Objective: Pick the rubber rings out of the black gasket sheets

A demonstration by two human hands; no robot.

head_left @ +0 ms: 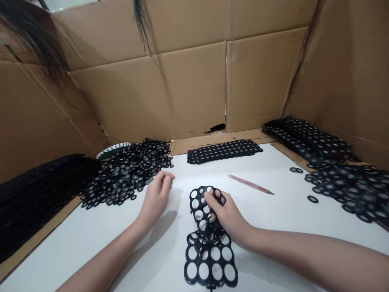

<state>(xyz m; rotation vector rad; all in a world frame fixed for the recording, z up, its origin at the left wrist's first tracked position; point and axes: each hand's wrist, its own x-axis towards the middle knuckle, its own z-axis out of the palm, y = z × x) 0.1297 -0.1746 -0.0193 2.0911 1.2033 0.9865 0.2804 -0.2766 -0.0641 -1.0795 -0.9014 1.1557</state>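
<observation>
My right hand [225,211] is closed on the upper part of a black perforated rubber sheet [209,259], thumb on top. The sheet has rows of round holes; it is bent over near the hand, and its lower part hangs toward me. To the left, my left hand [159,188] is raised above the white table, its fingers curled together, apart from the sheet. Whether anything small sits between those fingertips I cannot make out. Just beyond that hand lies a heap of small black rings [127,174].
A flat stack of perforated sheets [225,151] lies at the back. A red-and-clear pointed stick [251,184] rests right of centre. More sheets [310,138] and larger loose rings [352,188] are at right. Dark material [39,194] lies at left, near a striped-rim bowl [114,149]. Cardboard walls [182,93] surround the table.
</observation>
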